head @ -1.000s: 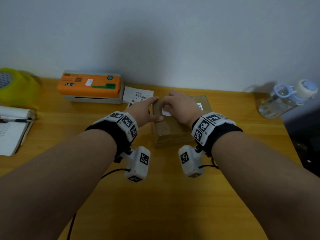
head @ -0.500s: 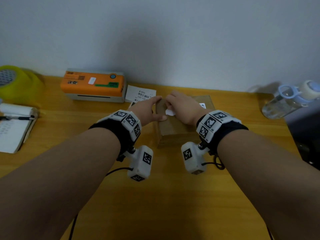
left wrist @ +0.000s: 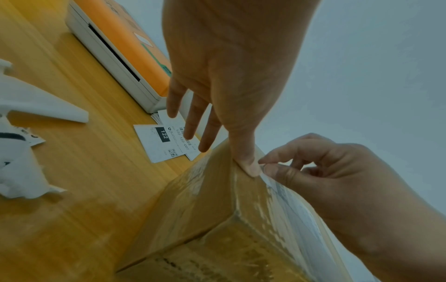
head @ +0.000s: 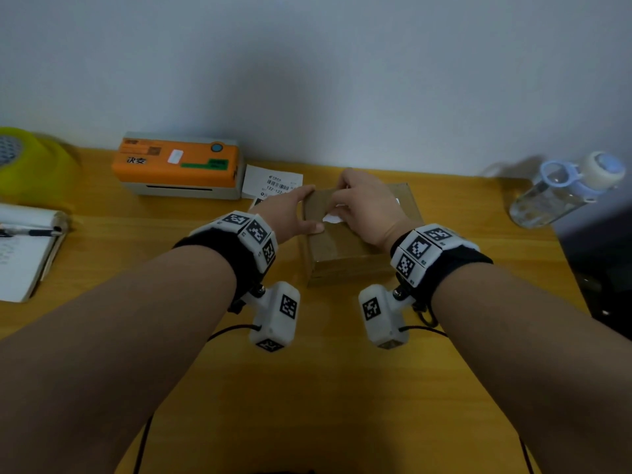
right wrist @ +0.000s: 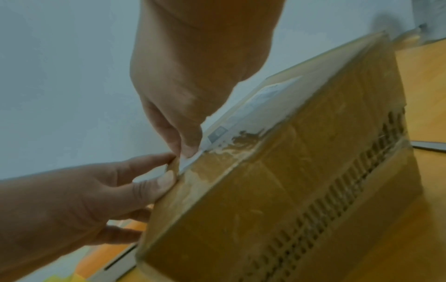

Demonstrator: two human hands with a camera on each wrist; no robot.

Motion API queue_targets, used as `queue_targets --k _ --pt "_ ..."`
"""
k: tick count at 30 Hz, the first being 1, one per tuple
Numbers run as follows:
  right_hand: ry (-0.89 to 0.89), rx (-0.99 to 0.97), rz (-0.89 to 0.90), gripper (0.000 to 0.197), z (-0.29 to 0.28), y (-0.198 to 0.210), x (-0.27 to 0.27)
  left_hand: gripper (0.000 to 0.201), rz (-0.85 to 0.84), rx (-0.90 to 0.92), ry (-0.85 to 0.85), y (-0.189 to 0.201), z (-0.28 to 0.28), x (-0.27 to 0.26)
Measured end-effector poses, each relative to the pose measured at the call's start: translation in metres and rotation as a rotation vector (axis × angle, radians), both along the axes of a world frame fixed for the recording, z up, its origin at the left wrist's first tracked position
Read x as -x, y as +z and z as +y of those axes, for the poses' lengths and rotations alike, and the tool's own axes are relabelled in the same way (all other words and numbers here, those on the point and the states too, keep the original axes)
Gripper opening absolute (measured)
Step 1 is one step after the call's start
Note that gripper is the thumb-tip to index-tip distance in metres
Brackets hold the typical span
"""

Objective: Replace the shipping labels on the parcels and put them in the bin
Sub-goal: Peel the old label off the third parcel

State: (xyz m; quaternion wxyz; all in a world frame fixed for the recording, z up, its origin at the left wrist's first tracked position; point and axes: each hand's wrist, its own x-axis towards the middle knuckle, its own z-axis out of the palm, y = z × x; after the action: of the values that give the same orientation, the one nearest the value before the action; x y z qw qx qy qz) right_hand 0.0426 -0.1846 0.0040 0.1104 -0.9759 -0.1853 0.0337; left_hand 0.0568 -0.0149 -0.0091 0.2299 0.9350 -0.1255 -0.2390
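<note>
A brown cardboard parcel (head: 345,248) lies on the wooden table (head: 307,388) in front of me. My left hand (head: 306,210) braces its left top edge, thumb pressed on top and straight fingers (left wrist: 190,124) reaching down past the side. My right hand (head: 337,213) pinches the lifted corner of the old white label (head: 333,218) between thumb and forefinger. In the right wrist view the right hand (right wrist: 187,151) holds the old label (right wrist: 248,112) at that corner, and torn paper residue shows on the cardboard beside it. Most of the label is still stuck flat.
An orange label printer (head: 178,165) stands at the back left, with printed labels (head: 273,181) lying between it and the parcel. Torn white paper scraps (left wrist: 21,171) lie on the table to the left. A notebook with pen (head: 24,254), a yellow-green object (head: 30,162) and a water bottle (head: 561,189) sit at the edges.
Both hands stay on the parcel's top. The right hand's fingers have shifted slightly at the label corner; the parcel itself has not moved.
</note>
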Motion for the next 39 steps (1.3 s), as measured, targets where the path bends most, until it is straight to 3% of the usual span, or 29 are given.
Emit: queue_targets --k 3,7,35,39 --pt "-0.008 0.037 -0.063 0.009 -0.007 0.003 0.0 0.079 0.008 -0.008 -0.007 0.0 0.0 0.0" --pt "-0.061 -0.053 -0.103 0.004 -0.023 0.003 0.006 0.079 0.015 -0.01 -0.01 0.002 -0.001 0.001" --pt "-0.323 -0.391 -0.22 0.01 -0.092 0.019 0.054 0.079 0.014 -0.212 -0.048 0.018 -0.019 0.002" --pt "-0.313 -0.483 -0.154 0.01 -0.084 0.024 0.051 0.086 -0.151 -0.259 -0.086 0.029 -0.028 0.005"
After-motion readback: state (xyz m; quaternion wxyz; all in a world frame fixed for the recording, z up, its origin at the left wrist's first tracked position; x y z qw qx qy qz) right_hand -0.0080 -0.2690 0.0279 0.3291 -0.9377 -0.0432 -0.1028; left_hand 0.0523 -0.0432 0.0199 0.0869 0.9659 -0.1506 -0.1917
